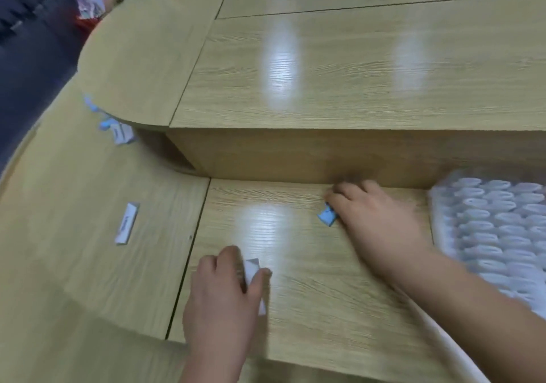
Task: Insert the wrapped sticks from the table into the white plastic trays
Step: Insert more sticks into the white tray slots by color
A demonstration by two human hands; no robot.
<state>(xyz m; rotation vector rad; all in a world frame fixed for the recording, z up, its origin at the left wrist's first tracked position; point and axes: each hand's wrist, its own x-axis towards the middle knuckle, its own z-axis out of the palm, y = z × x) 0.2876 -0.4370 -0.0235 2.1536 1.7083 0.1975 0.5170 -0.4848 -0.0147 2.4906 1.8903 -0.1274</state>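
Nearest to me, my left hand (224, 291) rests on the desk (319, 300). Its fingers (229, 257) and thumb are curled round a white wrapped stick (251, 269), which I hold firmly. Its long axis runs roughly away from me, leaning a little to the left at the far end.

Further out and to the right, my right hand (381, 217) lies low on the desk. Its fingers are bent over a blue wrapped stick (327, 216) and pinch it. Only the left end of that stick pokes out, and the blur hides how firm the hold is.

The white plastic tray (496, 235) lies to the right of both hands, just beside my right wrist, its rows of long pockets running across. So my right hand is the nearer one: I judge it needs only a short swing to the right, turning the blue stick to lie along a pocket. My left hand is well apart from the tray and would have to cross the desk or pass its stick over.

To the left, a loose wrapped stick (127, 223) lies flat, its long axis pointing away from me, nearer my left hand. Beyond it, a small heap of wrapped sticks (118, 130) sits against the raised tier (295, 152) of the desk.
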